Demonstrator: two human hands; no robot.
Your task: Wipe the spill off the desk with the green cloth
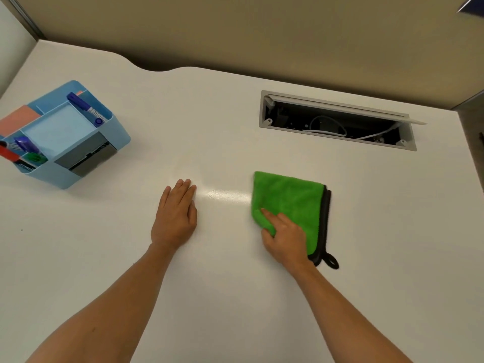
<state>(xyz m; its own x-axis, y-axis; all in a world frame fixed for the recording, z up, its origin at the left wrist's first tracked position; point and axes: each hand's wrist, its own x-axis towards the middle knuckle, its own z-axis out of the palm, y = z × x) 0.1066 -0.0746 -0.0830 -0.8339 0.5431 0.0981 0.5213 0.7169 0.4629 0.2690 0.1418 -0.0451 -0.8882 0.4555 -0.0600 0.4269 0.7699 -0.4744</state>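
Observation:
A folded green cloth (288,200) with a black edge and hanging loop lies flat on the white desk (235,297), right of centre. My right hand (284,238) grips its near left corner, fingers curled over the fabric. My left hand (175,216) rests flat on the desk to the left, palm down, fingers together, holding nothing. Between the two hands a faint shiny streak (225,195) shows on the surface; I cannot tell whether it is liquid or a light reflection.
A light blue desk organiser (65,137) with markers and sticky notes stands at the far left. An open cable hatch (337,121) with white cords is set into the desk behind the cloth. A beige partition wall runs along the back edge.

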